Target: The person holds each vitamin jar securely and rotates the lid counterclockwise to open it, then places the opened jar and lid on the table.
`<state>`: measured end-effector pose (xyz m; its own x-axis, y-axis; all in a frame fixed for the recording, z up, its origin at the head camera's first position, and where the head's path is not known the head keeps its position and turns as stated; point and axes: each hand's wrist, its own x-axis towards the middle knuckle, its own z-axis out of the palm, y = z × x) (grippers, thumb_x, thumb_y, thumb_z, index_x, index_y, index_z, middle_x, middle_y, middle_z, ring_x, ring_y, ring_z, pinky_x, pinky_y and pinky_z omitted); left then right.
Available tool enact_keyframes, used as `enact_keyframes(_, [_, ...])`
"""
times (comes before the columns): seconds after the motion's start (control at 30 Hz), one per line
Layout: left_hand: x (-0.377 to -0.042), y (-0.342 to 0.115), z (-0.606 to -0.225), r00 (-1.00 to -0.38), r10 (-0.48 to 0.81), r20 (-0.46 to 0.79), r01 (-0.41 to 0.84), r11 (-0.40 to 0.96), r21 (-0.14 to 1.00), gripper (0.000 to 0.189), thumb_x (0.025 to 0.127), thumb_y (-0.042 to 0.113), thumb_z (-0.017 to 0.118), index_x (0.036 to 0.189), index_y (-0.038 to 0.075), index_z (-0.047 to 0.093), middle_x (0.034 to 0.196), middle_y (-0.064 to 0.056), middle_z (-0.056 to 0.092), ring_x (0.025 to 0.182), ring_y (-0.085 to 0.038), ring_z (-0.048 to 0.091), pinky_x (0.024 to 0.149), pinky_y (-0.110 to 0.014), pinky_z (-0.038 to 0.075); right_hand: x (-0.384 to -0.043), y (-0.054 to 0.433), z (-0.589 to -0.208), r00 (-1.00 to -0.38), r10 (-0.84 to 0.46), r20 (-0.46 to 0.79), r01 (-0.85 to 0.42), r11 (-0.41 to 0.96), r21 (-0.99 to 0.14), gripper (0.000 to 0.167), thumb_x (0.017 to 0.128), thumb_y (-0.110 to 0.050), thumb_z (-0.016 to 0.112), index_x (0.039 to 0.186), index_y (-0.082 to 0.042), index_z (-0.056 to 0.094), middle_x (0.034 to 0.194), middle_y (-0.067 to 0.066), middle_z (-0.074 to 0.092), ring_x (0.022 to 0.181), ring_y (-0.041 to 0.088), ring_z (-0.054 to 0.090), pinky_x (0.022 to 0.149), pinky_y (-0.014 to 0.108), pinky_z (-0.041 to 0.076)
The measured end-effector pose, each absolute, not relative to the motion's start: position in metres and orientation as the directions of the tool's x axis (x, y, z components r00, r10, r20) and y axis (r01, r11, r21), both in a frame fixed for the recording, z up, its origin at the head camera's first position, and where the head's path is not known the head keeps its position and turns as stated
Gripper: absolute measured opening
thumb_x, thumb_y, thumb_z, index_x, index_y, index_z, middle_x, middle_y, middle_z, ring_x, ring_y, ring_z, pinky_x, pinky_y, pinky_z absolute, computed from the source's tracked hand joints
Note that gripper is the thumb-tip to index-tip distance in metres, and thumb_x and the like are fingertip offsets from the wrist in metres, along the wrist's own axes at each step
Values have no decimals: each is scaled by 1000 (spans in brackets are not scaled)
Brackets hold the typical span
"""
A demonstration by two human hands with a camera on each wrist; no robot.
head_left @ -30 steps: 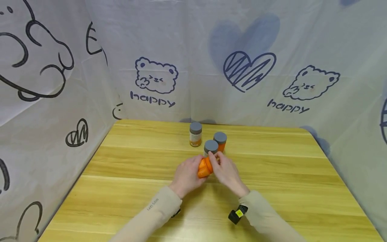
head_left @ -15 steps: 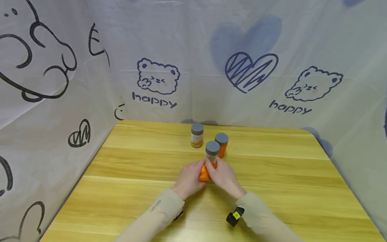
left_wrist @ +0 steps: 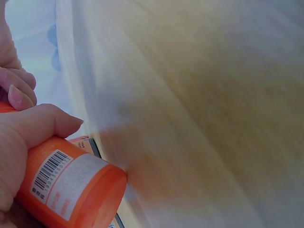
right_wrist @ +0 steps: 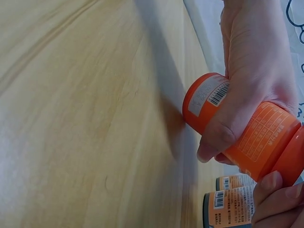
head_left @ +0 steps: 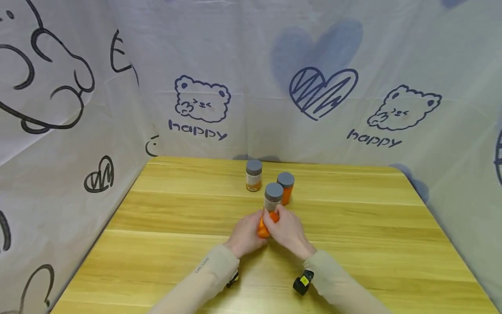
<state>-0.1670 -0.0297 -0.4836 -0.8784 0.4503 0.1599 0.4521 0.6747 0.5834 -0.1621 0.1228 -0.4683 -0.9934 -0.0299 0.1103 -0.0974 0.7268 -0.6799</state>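
Orange bottle (left_wrist: 78, 190) in both hands, lid (right_wrist: 289, 160) still on; looks mid-job, not done.
Btl's just below ctr of head view, tilted over the table (head_left: 353, 235). L hand (head_left: 245, 233) has fingers wrapped round the body; R hand (head_left: 289, 231) grips the lid end, thumb & fingers curled. Can't tell if lid's loosened. 3 jars w/ grey lids (head_left: 253, 178) upright nr ctr of frame, all capped, neither hand gripping them; prob. no part of the work done there.

The left hand (head_left: 244, 235) and right hand (head_left: 289, 231) gripped a rounded orange container (head_left: 264, 230); beyond, on the yellow wood-grain table (head_left: 361, 248), stood a grey-lidded pale cylindrical jar (head_left: 272, 201) and a grey-lidded orange cylindrical bottle (head_left: 287, 193); farther back stood a grey-lidded white-and-orange jar (head_left: 253, 178).
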Motion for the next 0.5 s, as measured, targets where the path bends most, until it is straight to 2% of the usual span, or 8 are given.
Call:
enact_keyframes(0.33, [-165, -31, -486, -887, 430, 167, 442, 688, 576, 51, 66, 7, 87, 108, 10, 58, 87, 0, 65, 76, -17, 58, 68, -31, 47, -163, 124, -474, -984, -71, 165, -165, 721, -673, 26, 94, -35, 59, 80, -14, 51, 62, -4, 40, 52, 12, 39, 49, 25, 27])
enact_keyframes(0.5, [-166, -30, -486, -886, 438, 153, 442, 697, 565, 54, 67, 10, 88, 112, 10, 59, 90, 0, 66, 78, -17, 60, 70, -32, 48, -161, 125, -475, -979, -85, 183, -188, 718, -670, 26, 94, -33, 59, 79, -14, 50, 62, -4, 39, 52, 12, 38, 49, 25, 26])
